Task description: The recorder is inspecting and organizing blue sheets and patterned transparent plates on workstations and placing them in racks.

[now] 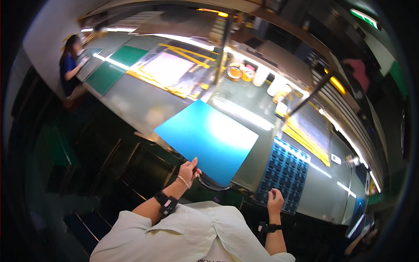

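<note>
A smooth, glossy blue sheet (208, 139) is in front of me, tilted at the table's near edge. My left hand (189, 172) pinches its near edge, with the thumb against the sheet. To the right, a dark blue panel with rows of rectangular shapes (284, 172) reaches over the near edge of the table. At that panel's near end is my right hand (275, 201), its fingers curled closed. Whether they grip the panel is not clear.
The long grey table (135, 102) carries green sheets (104, 78), yellow-edged frames (307, 142) and several tubs (247, 73). Uprights (223, 52) rise along it. A person (72, 65) works at the far left, and another (362, 240) is at the lower right.
</note>
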Available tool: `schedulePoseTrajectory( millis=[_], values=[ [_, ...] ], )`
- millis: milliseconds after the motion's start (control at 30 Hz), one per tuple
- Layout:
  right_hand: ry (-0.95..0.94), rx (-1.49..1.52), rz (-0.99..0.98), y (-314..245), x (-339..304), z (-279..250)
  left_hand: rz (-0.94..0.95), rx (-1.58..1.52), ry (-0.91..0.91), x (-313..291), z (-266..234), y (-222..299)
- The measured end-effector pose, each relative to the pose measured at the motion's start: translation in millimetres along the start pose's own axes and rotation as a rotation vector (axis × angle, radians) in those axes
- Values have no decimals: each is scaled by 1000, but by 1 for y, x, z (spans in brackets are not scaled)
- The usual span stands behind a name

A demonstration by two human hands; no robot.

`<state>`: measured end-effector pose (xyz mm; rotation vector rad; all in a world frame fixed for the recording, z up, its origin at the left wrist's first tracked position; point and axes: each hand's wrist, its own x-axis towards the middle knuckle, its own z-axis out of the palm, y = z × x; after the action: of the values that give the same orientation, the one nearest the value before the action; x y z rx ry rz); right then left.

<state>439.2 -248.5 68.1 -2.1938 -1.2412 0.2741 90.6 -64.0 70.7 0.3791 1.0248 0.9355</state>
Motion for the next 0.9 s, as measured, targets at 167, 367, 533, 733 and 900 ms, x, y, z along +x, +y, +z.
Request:
schedulePoseTrajectory(
  millis=[167,367,533,733,900],
  values=[
    [-246,-303,-284,8,-10,12,-154,181,70,26,62,-95],
    [-267,-395,-268,17,-25,20,-431,170,111,35,60,-136],
    [-298,-248,-345,36,-26,4,-534,311,106,33,68,-137],
    [-180,36,-74,38,-22,-11,296,1767,-302,14,82,-114],
    [224,67,-112,9,17,-96,1164,1643,-834,14,169,-127]
  ],
)
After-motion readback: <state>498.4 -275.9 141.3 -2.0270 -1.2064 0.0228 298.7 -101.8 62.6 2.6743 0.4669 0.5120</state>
